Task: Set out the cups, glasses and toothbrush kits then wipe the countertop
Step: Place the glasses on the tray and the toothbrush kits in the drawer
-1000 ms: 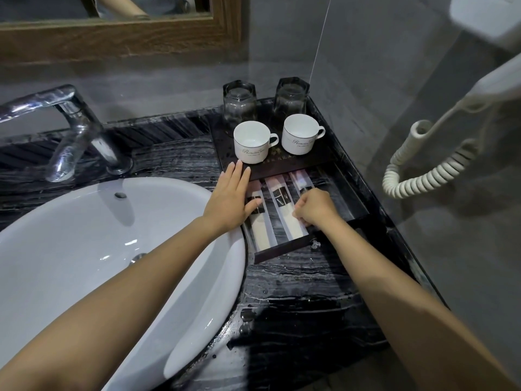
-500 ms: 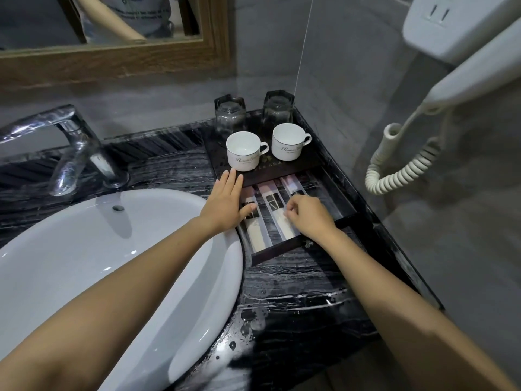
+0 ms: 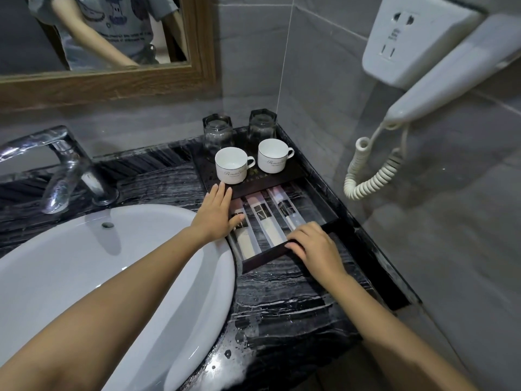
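A dark tray sits on the black marble countertop in the right corner. At its back stand two upturned glasses, and in front of them two white cups. Three toothbrush kits lie side by side in the tray's front part. My left hand lies flat on the tray's left edge, its thumb on the leftmost kit. My right hand rests with curled fingers on the tray's front rim, near the right kit's end.
A white basin fills the left, with a chrome tap behind it. A wall hair dryer with a coiled cord hangs at the right. A wood-framed mirror is above. Water drops lie on the counter's front.
My right hand has come back off the kits and now rests on the tray's front rim. My left hand has stayed on the tray's left edge. The camera has tilted up.
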{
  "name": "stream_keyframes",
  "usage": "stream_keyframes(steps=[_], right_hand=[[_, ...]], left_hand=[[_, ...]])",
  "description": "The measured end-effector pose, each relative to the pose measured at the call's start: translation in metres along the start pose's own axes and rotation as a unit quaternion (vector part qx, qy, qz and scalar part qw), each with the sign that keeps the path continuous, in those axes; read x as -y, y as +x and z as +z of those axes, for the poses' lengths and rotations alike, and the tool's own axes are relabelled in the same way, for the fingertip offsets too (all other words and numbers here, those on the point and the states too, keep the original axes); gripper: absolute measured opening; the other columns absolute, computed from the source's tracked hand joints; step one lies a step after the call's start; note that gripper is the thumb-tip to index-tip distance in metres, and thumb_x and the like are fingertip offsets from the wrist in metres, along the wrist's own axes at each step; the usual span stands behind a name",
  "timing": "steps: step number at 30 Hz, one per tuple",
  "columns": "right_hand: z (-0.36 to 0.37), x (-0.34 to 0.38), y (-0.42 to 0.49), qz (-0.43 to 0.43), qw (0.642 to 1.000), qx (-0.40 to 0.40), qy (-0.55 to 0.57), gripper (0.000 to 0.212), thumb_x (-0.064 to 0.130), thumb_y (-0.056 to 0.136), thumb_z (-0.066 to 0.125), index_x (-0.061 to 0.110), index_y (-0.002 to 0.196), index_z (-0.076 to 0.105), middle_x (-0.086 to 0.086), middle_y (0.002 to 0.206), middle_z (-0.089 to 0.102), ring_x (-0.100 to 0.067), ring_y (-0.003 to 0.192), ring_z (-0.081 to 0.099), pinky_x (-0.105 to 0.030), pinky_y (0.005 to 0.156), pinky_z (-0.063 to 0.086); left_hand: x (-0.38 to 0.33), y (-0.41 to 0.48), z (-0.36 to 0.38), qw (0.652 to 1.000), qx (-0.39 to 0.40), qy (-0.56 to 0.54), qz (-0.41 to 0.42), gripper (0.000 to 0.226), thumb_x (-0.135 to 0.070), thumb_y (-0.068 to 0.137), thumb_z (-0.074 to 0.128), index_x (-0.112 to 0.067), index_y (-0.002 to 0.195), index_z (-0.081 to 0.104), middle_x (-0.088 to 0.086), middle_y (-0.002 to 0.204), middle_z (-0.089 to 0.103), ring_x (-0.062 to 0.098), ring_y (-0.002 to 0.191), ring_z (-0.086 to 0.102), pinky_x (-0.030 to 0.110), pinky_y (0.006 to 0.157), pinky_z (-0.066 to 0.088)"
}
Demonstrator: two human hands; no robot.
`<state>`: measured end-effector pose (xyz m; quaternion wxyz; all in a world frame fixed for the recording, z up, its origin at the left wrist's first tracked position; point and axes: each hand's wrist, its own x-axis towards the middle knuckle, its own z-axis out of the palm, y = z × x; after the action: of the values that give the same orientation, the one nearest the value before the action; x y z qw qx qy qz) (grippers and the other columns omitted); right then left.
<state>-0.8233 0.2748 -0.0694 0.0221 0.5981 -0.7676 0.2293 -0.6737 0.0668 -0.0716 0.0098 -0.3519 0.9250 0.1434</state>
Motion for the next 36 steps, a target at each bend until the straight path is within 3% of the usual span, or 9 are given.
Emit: stream_keyframes(steps=[6,12,16,20,24,28,36], right_hand=[[0.007,-0.001,0.022,-0.030,0.999,-0.018,-0.013,0.009,0.015,0.075,0.076,0.008,0.078,0.072,-0.003,0.076,0.068,-0.024,0.076,0.062,-0.029,0.064,0.052],[0.021,0.001,0.059,-0.007,1.000,-0.008,-0.007,0.016,0.019,0.083,0.068,0.004,0.087,0.070,-0.008,0.086,0.068,-0.027,0.090,0.058,-0.036,0.069,0.051],[0.031,0.007,0.065,0.051,0.998,-0.047,-0.004,0.025,0.021,0.081,0.070,0.005,0.099,0.065,-0.008,0.100,0.064,-0.026,0.102,0.054,-0.035,0.082,0.049],[0.044,0.012,0.044,0.188,0.973,-0.116,0.060,0.026,0.025,0.082,0.068,0.010,0.101,0.058,-0.005,0.106,0.055,-0.021,0.102,0.048,-0.029,0.084,0.043],[0.054,0.015,0.048,0.299,0.933,-0.053,0.196,0.024,0.017,0.085,0.066,0.007,0.103,0.055,-0.008,0.113,0.051,-0.019,0.094,0.055,-0.034,0.081,0.051],[0.061,0.017,0.060,0.324,0.916,-0.062,0.226,0.018,0.009,0.084,0.066,0.007,0.094,0.050,-0.011,0.107,0.050,-0.021,0.080,0.057,-0.030,0.072,0.050],[0.076,0.013,0.082,0.305,0.921,-0.082,0.228,0.015,0.004,0.084,0.063,0.001,0.096,0.054,-0.014,0.108,0.052,-0.016,0.075,0.051,-0.024,0.072,0.043]], left_hand=[[0.001,-0.001,0.000,1.000,-0.005,-0.019,0.003,0.078,-0.052,0.093,0.034,-0.006,0.148,0.003,0.013,0.158,-0.007,0.025,0.146,-0.011,0.038,0.118,-0.004],[0.001,-0.001,-0.001,0.999,0.003,-0.039,0.005,0.077,-0.052,0.093,0.032,-0.007,0.148,0.003,0.012,0.158,-0.008,0.024,0.145,-0.012,0.037,0.118,-0.005],[0.003,-0.003,0.000,0.999,-0.005,-0.029,0.013,0.077,-0.051,0.093,0.033,-0.007,0.147,0.002,0.012,0.158,-0.007,0.023,0.145,-0.012,0.036,0.119,-0.006],[0.003,-0.004,0.005,0.999,-0.023,-0.023,0.014,0.077,-0.052,0.093,0.033,-0.007,0.147,0.002,0.012,0.158,-0.007,0.023,0.145,-0.012,0.036,0.119,-0.006],[0.002,-0.005,0.006,0.999,-0.035,-0.024,0.015,0.079,-0.052,0.092,0.035,-0.006,0.147,0.003,0.012,0.158,-0.006,0.024,0.146,-0.011,0.037,0.119,-0.006],[0.002,-0.006,0.004,0.999,-0.030,-0.026,0.017,0.080,-0.053,0.091,0.037,-0.006,0.147,0.003,0.013,0.158,-0.006,0.024,0.146,-0.011,0.036,0.119,-0.006],[0.001,-0.007,0.003,0.999,-0.033,-0.028,0.015,0.084,-0.054,0.090,0.040,-0.005,0.147,0.003,0.013,0.158,-0.006,0.024,0.146,-0.010,0.036,0.118,-0.006]])
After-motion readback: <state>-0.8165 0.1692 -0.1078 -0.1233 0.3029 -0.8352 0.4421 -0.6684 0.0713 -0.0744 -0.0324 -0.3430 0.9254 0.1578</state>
